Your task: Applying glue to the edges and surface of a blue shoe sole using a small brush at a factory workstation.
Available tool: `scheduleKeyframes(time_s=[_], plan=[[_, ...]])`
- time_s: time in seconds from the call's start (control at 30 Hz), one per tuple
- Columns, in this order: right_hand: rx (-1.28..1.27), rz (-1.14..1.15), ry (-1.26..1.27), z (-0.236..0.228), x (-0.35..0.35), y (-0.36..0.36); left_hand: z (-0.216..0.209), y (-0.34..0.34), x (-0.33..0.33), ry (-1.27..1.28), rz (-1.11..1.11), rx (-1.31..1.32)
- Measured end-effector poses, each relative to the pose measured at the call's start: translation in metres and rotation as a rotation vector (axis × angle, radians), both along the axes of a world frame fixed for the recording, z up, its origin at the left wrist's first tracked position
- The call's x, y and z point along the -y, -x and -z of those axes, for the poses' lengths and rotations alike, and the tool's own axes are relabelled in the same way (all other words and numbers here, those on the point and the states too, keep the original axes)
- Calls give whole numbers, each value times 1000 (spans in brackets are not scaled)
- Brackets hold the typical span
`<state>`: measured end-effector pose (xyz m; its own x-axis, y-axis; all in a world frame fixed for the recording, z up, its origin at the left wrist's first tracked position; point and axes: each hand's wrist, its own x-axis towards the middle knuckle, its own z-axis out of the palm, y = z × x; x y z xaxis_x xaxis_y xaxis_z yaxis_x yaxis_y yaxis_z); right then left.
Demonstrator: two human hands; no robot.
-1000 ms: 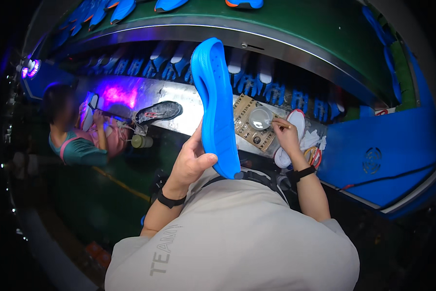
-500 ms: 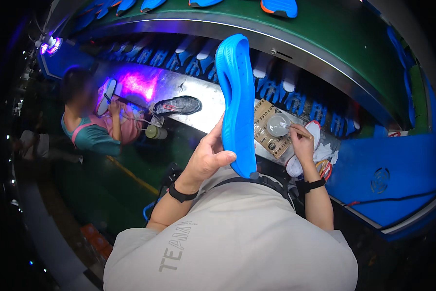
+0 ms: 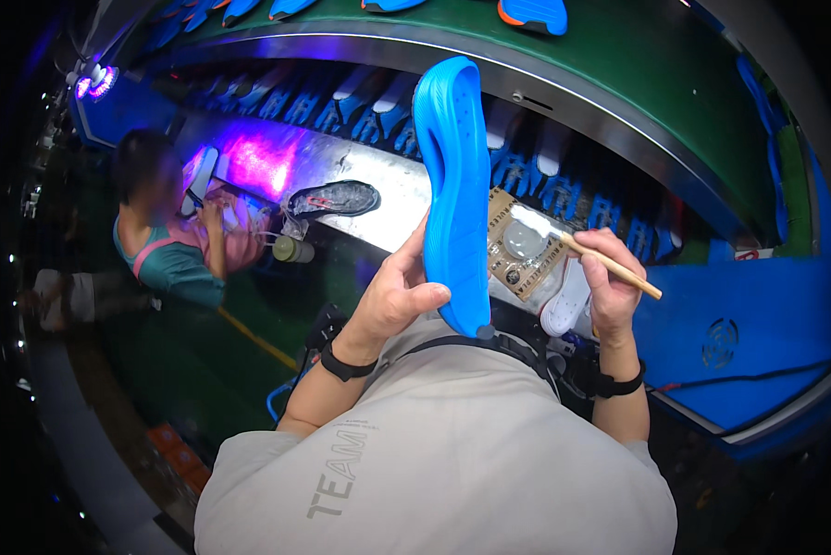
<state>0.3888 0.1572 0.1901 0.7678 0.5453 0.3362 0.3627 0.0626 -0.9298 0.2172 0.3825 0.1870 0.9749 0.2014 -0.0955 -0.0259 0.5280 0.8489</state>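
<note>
A long blue shoe sole [image 3: 457, 213] stands on end in front of me, heel and toe pointing up and down. My left hand [image 3: 392, 294] is closed around its lower left side, with the thumb against its face. My right hand [image 3: 612, 287] pinches the wooden handle of a brush [image 3: 639, 281]. The brush's tip is by the right rim of a clear round bowl [image 3: 517, 218]. Under the bowl lies a brown printed cardboard sheet [image 3: 515, 275]. Just left of my right hand is a white shoe [image 3: 564, 303], partly covered by that hand.
A dark shoe [image 3: 341, 197] lies on the metal bench [image 3: 397, 176]. To the left a co-worker [image 3: 167, 264] holds a shoe beside purple light, near a pale green bottle [image 3: 292, 250]. Blue soles line a green belt [image 3: 619, 65] with a metal edge. A blue housing [image 3: 749, 333] stands right.
My right hand has come back from over the bowl, turning so the brush handle points down to the right. The sole has barely shifted in my left hand.
</note>
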Motion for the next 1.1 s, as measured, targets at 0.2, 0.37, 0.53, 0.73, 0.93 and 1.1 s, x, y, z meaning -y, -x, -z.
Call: scheduleKeyframes(time_s=[0.2, 0.37, 0.53, 0.73, 0.93, 1.1], plan=[[206, -61, -7, -29, -26, -16, -8, -2, 9, 16, 72, -7], [265, -73, 6, -25, -20, -16, -6, 0, 10, 1, 91, -14], [257, -109, 39, -20, -8, 0, -11, -4, 9, 27, 79, -2], [170, -141, 73, -23, 6, 18, -10, -2, 5, 4, 36, 6], [144, -212, 67, -28, 19, 28, -15, -2, 6, -7, 46, 44], [121, -211, 38, -31, 21, 26, -17, -1, 8, 41, 77, 51]])
